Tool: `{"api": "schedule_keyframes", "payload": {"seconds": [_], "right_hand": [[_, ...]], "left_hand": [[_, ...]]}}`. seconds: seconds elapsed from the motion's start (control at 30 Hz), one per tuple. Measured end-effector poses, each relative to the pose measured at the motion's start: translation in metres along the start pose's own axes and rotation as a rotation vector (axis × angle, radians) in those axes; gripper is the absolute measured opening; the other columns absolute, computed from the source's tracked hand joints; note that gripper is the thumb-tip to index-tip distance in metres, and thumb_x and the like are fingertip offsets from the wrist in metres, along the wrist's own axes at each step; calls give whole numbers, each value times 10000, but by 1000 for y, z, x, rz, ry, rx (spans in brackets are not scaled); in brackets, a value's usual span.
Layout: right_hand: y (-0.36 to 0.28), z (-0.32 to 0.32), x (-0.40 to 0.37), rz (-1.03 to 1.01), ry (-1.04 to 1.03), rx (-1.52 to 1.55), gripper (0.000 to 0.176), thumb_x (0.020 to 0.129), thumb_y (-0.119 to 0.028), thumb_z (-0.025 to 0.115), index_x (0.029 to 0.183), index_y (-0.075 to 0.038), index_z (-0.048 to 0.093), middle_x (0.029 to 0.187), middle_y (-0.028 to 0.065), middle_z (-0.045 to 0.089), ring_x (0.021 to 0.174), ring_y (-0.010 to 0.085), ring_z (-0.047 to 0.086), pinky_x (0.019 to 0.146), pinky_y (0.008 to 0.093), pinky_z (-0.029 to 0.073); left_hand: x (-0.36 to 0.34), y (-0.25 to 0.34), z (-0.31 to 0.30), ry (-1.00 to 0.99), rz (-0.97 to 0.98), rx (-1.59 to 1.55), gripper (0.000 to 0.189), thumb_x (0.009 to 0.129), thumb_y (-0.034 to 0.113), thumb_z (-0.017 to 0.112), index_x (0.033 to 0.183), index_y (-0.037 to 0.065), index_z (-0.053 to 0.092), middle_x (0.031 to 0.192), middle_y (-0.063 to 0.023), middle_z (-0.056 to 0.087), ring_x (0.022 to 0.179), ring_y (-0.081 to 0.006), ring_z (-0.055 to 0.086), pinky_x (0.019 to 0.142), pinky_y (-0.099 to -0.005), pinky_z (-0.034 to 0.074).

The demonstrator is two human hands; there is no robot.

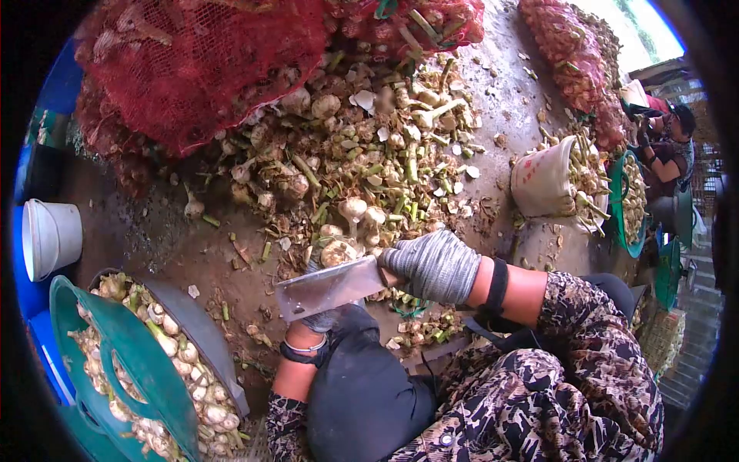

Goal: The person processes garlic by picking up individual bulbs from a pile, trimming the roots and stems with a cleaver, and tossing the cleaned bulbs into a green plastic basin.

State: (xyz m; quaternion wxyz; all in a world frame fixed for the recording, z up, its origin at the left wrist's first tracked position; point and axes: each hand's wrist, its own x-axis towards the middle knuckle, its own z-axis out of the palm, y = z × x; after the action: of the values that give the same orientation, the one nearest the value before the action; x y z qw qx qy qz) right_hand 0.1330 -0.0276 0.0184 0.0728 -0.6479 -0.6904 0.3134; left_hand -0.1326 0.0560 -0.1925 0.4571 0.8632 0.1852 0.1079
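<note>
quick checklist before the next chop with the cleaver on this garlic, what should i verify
1. Grip on the broad steel cleaver: ok, the gloved right hand is closed around its handle.
2. Hold on the pale garlic bulb: ok, the gloved left hand has it beside the blade.
3. Left fingers clear of the cutting edge: cannot tell, the blade hides them.
4. Hand protection: ok, grey knit gloves on both hands.
5. Green plastic basket of trimmed bulbs: ok, it sits close on the left.
6. Seated co-worker: ok, far off at the right, away from the blade.
</note>
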Motion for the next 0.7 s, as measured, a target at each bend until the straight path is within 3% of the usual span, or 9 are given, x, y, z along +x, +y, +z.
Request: {"api": "schedule_keyframes", "payload": {"seconds": [0.07, 0.4, 0.43, 0.5, 0.53, 0.6, 0.63, 0.67, 0.7], "right_hand": [[4, 5, 0, -2, -13, -7, 205, 761, -127, 632, 956, -114, 571, 753, 117, 598, 726, 349, 645, 597, 446, 496], [45, 39, 7, 112, -6, 87, 167, 800, -188, 637, 950, -122, 612, 776, 134, 640, 732, 353, 656, 617, 439, 511], [64, 50, 8, 304, 217, 119, 148, 817, -178, 637, 953, -123, 616, 780, 152, 650, 727, 362, 659, 632, 445, 513], [103, 53, -5, 464, 212, -2, 115, 882, -212, 599, 943, -128, 646, 833, 172, 676, 792, 364, 673, 663, 449, 518], [98, 40, -5, 477, 225, -10, 126, 875, -229, 613, 948, -131, 646, 817, 175, 672, 783, 363, 673, 654, 452, 514], [85, 47, -10, 385, 276, 65, 139, 866, -229, 625, 960, -126, 635, 811, 178, 666, 774, 365, 669, 648, 452, 509], [83, 42, -12, 297, 361, 118, 157, 857, -228, 638, 971, -121, 625, 805, 181, 661, 764, 368, 665, 642, 453, 504], [77, 33, -9, 259, 311, 56, 174, 835, -201, 667, 974, -119, 603, 783, 183, 643, 740, 374, 650, 629, 438, 496], [78, 32, -7, 265, 325, 47, 185, 828, -205, 679, 967, -115, 597, 776, 183, 636, 731, 378, 644, 627, 432, 495]], "left_hand": [[18, 39, -28, -19, -132, -68, 453, 959, 338, 558, 1339, 90, 541, 1321, -94, 576, 1187, -226, 548, 1017, -372, 420], [52, 111, -58, 100, 26, 31, 349, 896, 224, 651, 1198, 61, 589, 1068, -101, 659, 986, -257, 628, 893, -369, 506], [47, 111, -52, 104, -187, -374, 362, 887, 205, 674, 1198, 54, 566, 1063, -87, 651, 962, -229, 626, 875, -344, 513], [51, 120, -58, 227, -477, -971, 406, 869, 166, 720, 1198, 41, 519, 1053, -60, 635, 914, -172, 622, 838, -293, 528], [60, 129, -66, 274, -327, -606, 397, 857, 135, 729, 1185, 36, 528, 1048, -59, 632, 918, -169, 621, 829, -281, 528], [63, 111, -70, 270, -492, -834, 330, 869, 123, 705, 1147, 36, 551, 1002, -54, 635, 907, -159, 626, 807, -291, 535], [71, 120, -70, 508, -474, -872, 273, 876, 163, 697, 1092, 49, 575, 876, -33, 620, 800, -160, 620, 715, -303, 538], [73, 121, -92, 512, -464, -878, 273, 876, 163, 697, 1092, 49, 575, 876, -33, 620, 800, -160, 620, 715, -303, 538], [68, 120, -130, 510, -223, -1327, 461, 848, 198, 713, 1233, 64, 498, 1012, -48, 607, 888, -188, 607, 782, -350, 512]]}}
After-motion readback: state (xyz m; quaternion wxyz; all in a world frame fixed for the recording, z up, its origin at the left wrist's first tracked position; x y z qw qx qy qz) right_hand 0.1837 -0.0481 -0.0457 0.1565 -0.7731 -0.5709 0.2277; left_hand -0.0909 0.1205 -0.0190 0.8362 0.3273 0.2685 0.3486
